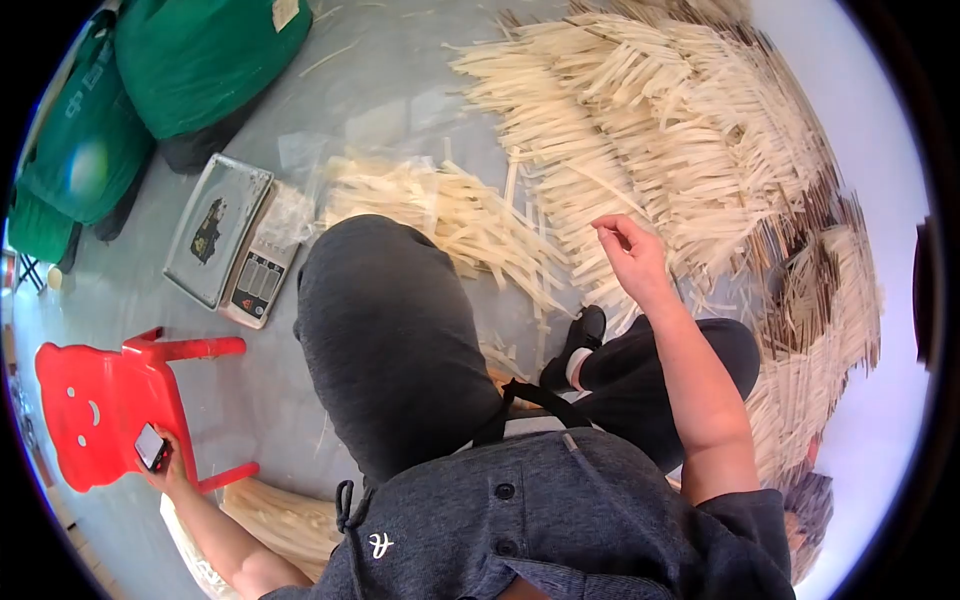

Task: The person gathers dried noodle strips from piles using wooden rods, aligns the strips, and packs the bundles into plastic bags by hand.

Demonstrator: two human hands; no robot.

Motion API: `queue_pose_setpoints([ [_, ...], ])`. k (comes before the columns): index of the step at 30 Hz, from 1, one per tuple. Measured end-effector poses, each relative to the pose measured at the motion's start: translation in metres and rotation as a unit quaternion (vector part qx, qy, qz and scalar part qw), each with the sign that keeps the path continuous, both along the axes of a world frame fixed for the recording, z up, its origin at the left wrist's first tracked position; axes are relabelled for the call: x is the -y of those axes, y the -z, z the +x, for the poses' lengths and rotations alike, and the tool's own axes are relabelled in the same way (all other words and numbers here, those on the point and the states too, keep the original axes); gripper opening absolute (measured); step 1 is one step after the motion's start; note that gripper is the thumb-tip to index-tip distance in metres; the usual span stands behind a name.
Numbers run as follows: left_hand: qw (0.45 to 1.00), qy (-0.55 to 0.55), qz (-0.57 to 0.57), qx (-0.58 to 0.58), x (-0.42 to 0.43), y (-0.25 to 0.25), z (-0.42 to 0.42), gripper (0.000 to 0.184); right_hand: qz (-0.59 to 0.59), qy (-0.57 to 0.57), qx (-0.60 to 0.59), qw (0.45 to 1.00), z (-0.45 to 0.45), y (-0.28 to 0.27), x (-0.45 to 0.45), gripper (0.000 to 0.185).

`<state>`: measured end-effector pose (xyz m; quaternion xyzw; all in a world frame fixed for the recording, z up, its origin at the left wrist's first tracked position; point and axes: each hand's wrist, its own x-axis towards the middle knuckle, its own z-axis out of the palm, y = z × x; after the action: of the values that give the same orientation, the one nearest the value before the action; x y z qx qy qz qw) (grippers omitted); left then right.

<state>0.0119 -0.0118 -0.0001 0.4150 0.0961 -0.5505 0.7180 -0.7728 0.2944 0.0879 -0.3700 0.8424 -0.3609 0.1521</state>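
My left hand [172, 463] is wrapped round a phone [153, 447] with a lit, pale screen, over the seat of a red plastic chair [100, 405]. My right hand [632, 250] is raised in front of a large heap of pale flat strips [660, 130]. Its fingers are curled with thumb and fingertips close together; whether anything lies between them is too small to tell. A smaller pile of strips [480, 225], partly under clear plastic, lies beyond my knee.
A digital scale [225, 240] stands on the grey floor at the left, with crumpled clear plastic [287, 215] against it. Large green bags [210, 60] fill the upper left. Another bundle of strips [285, 515] lies by my left arm. Part of a person [805, 515] shows at the lower right.
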Motion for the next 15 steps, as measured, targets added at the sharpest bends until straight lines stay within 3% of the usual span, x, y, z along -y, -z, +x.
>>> queue_pose_setpoints([
  [2,0.998,0.047,-0.048,-0.005,-0.002,0.012,0.016,0.054,0.012,-0.009,-0.024,1.0,-0.001,0.002,-0.004,0.017],
  [3,0.987,0.136,-0.08,-0.035,0.009,0.043,0.065,0.055,0.017,-0.021,-0.04,0.999,-0.002,0.01,0.001,0.017],
  [5,0.995,0.042,-0.087,-0.005,-0.001,0.039,0.051,0.05,-0.004,-0.045,-0.007,0.999,-0.012,0.023,-0.002,0.017],
  [10,0.997,0.008,-0.05,-0.057,-0.014,-0.004,-0.003,0.043,0.029,-0.054,0.005,0.998,-0.021,0.031,-0.004,0.017],
  [15,0.997,0.008,-0.038,-0.069,-0.025,-0.007,0.0,0.053,0.017,-0.037,0.046,0.998,-0.025,0.037,-0.008,0.018],
])
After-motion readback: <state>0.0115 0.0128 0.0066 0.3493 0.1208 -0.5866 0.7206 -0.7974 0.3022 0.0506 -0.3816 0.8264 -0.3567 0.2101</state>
